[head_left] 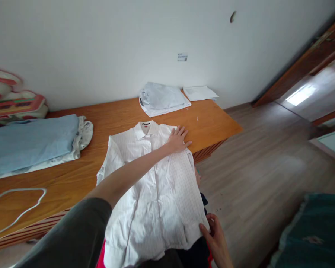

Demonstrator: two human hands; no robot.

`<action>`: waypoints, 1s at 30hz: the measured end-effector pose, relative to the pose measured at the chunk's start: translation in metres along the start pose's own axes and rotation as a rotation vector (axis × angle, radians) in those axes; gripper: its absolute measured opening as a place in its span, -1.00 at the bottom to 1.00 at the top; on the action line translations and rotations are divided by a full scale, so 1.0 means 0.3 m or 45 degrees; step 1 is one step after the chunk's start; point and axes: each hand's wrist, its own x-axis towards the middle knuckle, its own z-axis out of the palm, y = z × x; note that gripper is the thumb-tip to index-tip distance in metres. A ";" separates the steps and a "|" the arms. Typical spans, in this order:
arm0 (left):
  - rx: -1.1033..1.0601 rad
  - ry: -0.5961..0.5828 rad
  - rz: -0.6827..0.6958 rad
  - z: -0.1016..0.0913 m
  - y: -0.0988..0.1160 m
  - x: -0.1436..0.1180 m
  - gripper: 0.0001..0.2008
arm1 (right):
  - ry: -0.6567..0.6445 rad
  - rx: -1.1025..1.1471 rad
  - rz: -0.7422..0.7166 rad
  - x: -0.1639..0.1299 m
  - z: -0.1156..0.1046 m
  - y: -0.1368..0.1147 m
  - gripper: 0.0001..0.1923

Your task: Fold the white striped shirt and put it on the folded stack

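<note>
Shirt: a white pinstriped shirt [156, 193] lies face up and buttoned on the wooden bench [217, 123], collar toward the wall, its hem hanging over the bench's near edge.
Left hand: the left hand [178, 139] reaches across the shirt and lies flat on the shoulder to the right of the collar, fingers [184, 132] spread open and pressing the cloth, gripping nothing.
Right hand: the right hand [216, 240] is at the shirt's lower right corner, beyond the bench's near edge; its fingers [203, 227] are closed in a pinch on the hem.
Sleeve: the shirt's far sleeve is folded in along its left side.
Folded clothes: a pale blue folded garment [163, 97] sits behind the shirt's collar against the wall, with a white sheet of paper [199, 93] just beside it to the right.
Blue pile: a light blue cloth [30, 143] over a white cloth [83, 136] lies well left of the shirt.
Hanger: a white wire hanger [19, 208] rests on the bench left of the shirt, near the front edge.
Bedding: patterned bedding [13, 100] is stacked far left of the shirt, by the wall.
</note>
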 end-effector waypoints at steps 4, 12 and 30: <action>-0.048 0.053 0.069 -0.046 0.028 -0.006 -0.25 | -0.110 0.004 -0.016 0.009 -0.005 -0.007 -0.49; -0.766 0.763 -0.109 -0.228 0.284 -0.607 -0.69 | -0.185 -0.045 -0.024 0.020 -0.002 -0.104 -0.57; -1.128 0.390 -1.537 -0.063 0.088 -1.751 -0.36 | -0.038 -0.109 -0.042 0.025 0.013 -0.102 -0.44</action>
